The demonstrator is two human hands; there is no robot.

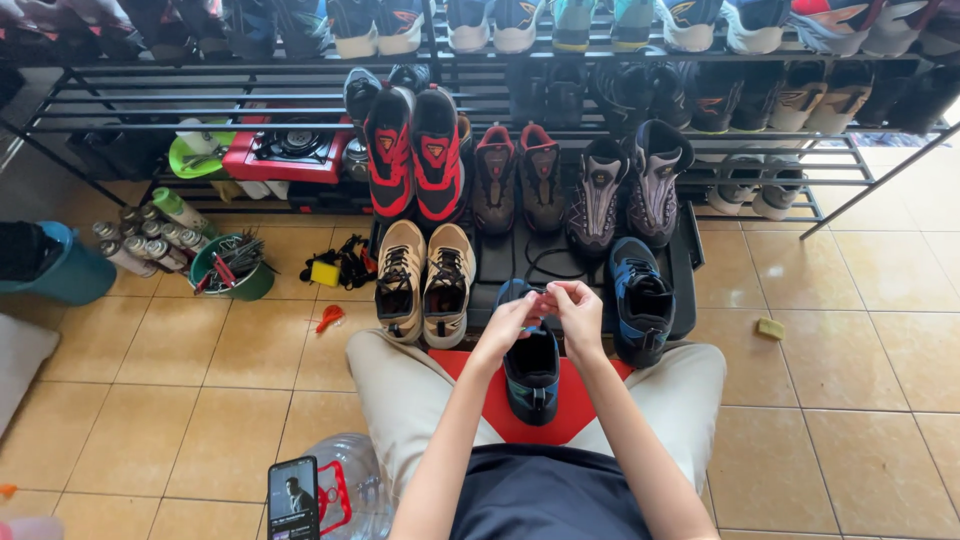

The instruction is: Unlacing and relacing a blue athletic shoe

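Where the two hands meet above the lap, the left hand point(510, 322) and the right hand point(578, 308) each hold a narrow pinch grip on a small reddish piece point(543, 302), which looks like a lace end or tag; it is too small to tell exactly. Both fingertips touch it, so neither hand is nearer.

Just below the grip lies a dark blue sneaker point(531, 368), resting on a red cloth point(560, 415) spread across the person's lap. Its long axis runs straight away from the body, one end under the hands and the other toward the torso. The pinched piece sits directly over the far end of the shoe.

Just right of the grip, its matching blue sneaker point(640, 300) stands on a black tray point(685, 255) on the floor. To the left of the grip stands a tan pair of shoes point(425, 280); beyond the grip, red and black sneakers point(415, 155) lean against a metal shoe rack point(200, 95). Well to the left sits a green tub of brushes point(232, 268), and nearer the body a phone point(293, 497).
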